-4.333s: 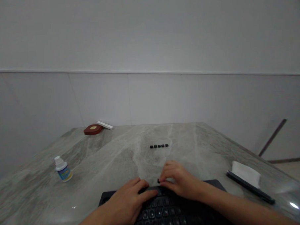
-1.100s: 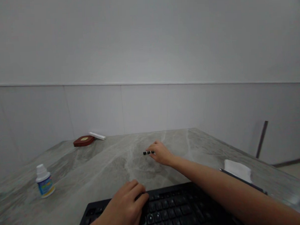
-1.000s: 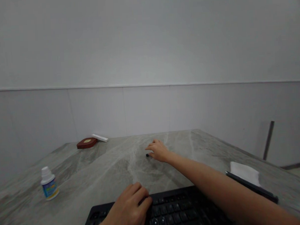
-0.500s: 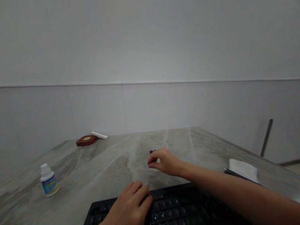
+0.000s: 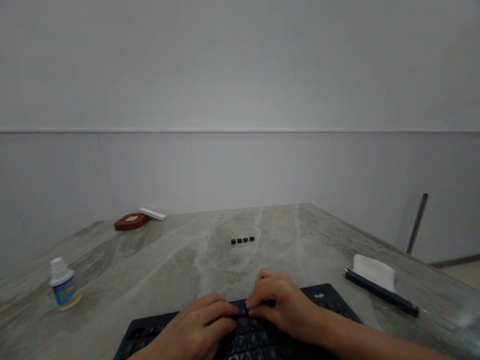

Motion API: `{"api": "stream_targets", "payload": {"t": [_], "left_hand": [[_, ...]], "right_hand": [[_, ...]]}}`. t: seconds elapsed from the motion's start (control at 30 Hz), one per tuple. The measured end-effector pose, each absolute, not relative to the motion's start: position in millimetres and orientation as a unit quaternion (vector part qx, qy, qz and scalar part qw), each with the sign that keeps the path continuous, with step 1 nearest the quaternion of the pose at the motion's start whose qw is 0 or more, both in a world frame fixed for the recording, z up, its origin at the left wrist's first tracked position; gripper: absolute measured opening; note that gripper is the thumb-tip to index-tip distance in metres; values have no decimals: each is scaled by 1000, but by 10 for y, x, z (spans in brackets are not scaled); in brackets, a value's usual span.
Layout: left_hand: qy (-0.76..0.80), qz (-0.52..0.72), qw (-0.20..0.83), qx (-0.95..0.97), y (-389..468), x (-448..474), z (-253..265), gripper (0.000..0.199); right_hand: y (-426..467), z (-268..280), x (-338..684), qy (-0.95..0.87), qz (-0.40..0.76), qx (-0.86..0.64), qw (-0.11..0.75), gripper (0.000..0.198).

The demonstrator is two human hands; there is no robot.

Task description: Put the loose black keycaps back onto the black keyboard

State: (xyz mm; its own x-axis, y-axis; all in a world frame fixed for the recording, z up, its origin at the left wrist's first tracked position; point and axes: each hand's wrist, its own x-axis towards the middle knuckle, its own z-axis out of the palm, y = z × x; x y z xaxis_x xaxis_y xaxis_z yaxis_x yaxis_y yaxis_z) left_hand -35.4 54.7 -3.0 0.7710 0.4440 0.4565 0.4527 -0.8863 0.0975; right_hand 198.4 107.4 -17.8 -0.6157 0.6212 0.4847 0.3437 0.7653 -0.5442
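Note:
A black keyboard (image 5: 324, 293) lies at the front of the table, its lower part cut off by the picture edge. My left hand (image 5: 198, 327) rests on it with fingers stretched to the right and thumb a little apart from the index finger; nothing shows between them. At the top row of keys, my right hand (image 5: 283, 305) has its thumb and index finger bent into a pinch. What those fingertips hold, if anything, is hidden. Beyond the keyboard, several small black pieces that look like keycaps (image 5: 239, 240) lie in a short row.
On the left stands a white-capped bottle (image 5: 65, 286) with a blue label. A brown case (image 5: 131, 222) and a white strip (image 5: 153, 213) lie at the back left. To the right are a dark pen-like stick (image 5: 382, 292) and a white cloth or tissue (image 5: 374, 272). A wall closes the far side.
My right hand has come back from beside the row of small black pieces to the keyboard's top edge, uncovering the whole row. My left hand stays on the keyboard. The view has shifted slightly.

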Motion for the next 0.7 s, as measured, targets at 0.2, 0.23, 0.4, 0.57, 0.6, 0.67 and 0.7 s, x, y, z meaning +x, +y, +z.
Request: {"api": "stream_targets", "payload": {"t": [0.2, 0.23, 0.4, 0.57, 0.6, 0.67, 0.7], "left_hand": [[-252, -236, 5, -939, 535, -354, -37, 39], [-251, -236, 4, -939, 534, -357, -41, 39], [-254, -233, -3, -939, 539, -368, -60, 39], [-256, -231, -8, -939, 542, -371, -65, 41], [-256, -232, -8, -938, 544, -371, -64, 42], [-256, -235, -10, -938, 546, -366, -61, 42], [-255, -237, -10, -937, 548, -362, -58, 42]], "right_hand": [[1040, -139, 2021, -899, 184, -218, 333, 16], [1041, -142, 2024, -897, 183, -220, 336, 14], [1073, -164, 2016, -880, 206, -249, 348, 6], [1079, -148, 2020, -877, 229, -256, 336, 9], [1076, -142, 2021, -876, 232, -257, 336, 9], [1070, -131, 2019, -870, 242, -264, 338, 10], [1067, -128, 2018, -867, 249, -268, 340, 10]]}}
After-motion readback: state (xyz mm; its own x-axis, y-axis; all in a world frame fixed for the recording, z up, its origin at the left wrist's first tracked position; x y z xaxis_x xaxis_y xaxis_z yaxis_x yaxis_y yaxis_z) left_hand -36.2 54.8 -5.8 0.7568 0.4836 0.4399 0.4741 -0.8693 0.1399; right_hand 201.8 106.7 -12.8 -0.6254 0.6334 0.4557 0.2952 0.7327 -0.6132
